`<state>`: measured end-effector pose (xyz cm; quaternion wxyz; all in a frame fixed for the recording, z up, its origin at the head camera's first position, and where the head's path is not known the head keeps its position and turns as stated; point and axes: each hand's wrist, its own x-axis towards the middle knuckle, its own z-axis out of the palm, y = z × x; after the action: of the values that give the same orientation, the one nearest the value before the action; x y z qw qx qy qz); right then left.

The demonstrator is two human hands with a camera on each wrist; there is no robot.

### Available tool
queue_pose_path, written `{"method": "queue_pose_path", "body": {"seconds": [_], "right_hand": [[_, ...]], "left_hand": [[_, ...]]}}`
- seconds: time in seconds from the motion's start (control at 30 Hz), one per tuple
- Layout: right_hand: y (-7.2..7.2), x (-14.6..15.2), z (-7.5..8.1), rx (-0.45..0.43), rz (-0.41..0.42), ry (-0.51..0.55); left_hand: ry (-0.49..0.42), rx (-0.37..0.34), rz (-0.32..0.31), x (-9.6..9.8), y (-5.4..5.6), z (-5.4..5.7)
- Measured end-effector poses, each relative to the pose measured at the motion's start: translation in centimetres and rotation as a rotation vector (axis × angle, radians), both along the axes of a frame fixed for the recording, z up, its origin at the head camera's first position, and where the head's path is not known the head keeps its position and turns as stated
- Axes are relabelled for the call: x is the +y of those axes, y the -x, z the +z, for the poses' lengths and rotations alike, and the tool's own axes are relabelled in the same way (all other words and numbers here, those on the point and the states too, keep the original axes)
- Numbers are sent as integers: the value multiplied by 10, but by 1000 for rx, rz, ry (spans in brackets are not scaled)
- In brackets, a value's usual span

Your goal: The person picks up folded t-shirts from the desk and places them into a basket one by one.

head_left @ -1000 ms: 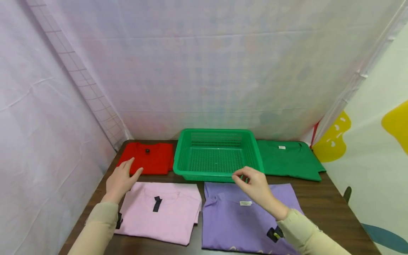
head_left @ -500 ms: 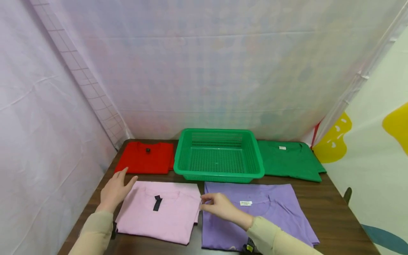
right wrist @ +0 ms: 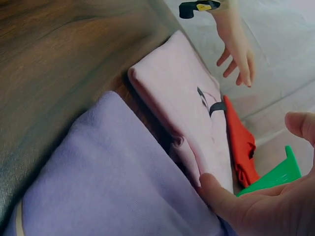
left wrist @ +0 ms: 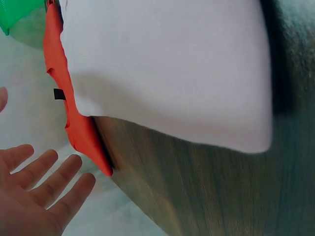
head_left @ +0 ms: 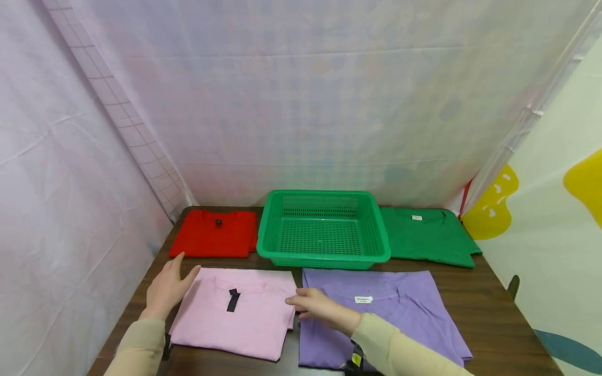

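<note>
As both hands flank the folded pink shirt on the near part of the wooden surface, the step in hand looks like the approach to a two-sided grip, with the lift not yet begun. The next move would call for sliding the fingertips under opposite edges and pinching evenly, so the folds hold; the loose layers at its right edge seem the likeliest to slip apart.

The pink shirt lies flat between the hands. The right hand reaches across the purple shirt to the pink one's right edge, fingers extended and thumb well apart, gripping nothing; whether a fingertip presses the cloth, I cannot tell. The left hand is wide, its fingers spread and holding nothing, just beside the upper left edge and, in its own wrist view, apart from the fabric.

Farther back, the red shirt lies folded beyond the left hand, the green basket stands in the middle with nothing in it, and the green shirt lies to its right. Behind them hangs a pale curtain.
</note>
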<state>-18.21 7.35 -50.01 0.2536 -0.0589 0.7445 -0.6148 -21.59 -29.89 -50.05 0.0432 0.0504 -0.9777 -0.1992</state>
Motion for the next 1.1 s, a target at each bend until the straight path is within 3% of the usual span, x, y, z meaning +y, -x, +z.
{"method": "queue_pose_path", "body": {"seconds": [0.37, 0.63, 0.83, 1.1], "right_hand": [[7, -1, -5, -143, -75, 66], [6, -5, -3, -177, -122, 63], [4, -6, -5, -190, -120, 86], [8, -17, -13, -278, -134, 264]], "left_hand": [[-149, -156, -54, -4, 2, -2], [-138, -243, -75, -1, 3, -5], [-116, -263, -102, -1, 0, -2], [-295, -297, -91, -6, -1, -5]]}}
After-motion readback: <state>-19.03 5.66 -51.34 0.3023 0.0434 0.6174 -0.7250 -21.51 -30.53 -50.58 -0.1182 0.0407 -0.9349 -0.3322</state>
